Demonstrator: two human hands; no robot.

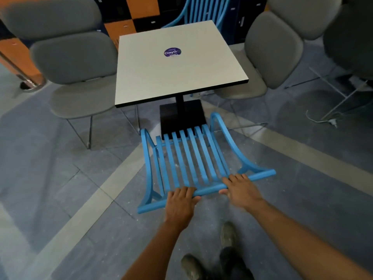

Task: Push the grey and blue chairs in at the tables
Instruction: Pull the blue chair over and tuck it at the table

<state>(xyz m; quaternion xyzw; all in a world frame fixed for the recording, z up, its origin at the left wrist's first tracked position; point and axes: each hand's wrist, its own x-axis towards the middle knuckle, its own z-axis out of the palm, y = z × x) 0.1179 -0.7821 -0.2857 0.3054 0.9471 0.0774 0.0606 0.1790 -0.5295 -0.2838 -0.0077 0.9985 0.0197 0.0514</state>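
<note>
Fingers [186, 191] of the left hand [179, 205] are curling over the round top rail [207, 191] of the blue chair [189, 156], gripping it. The right hand [242, 188] is gripping the same rail just beside it, fingers draped over the top and the thumb tucking underneath. The chair is made of smooth, painted tube and flat slats: seven or so parallel slats are sweeping down from the rail in one curve, and bowed side tubes are flaring out at each end. It is standing on the floor directly in front of the person, facing the surface [177, 63], with the far ends of its slats overlapping the black square base plate [181, 116] in the view.

The surface is a pale, matt square top with a thin black edge, sitting on a black post and carrying a round purple sticker [172, 52]. A padded left grey chair [74, 61] and a right grey chair [272, 51], both with rounded cushions and thin wire legs, are flanking it. A second blue slatted chair [201, 9] is standing at the far side. The floor [80, 178] is showing grey tiles crossed by pale stripes.
</note>
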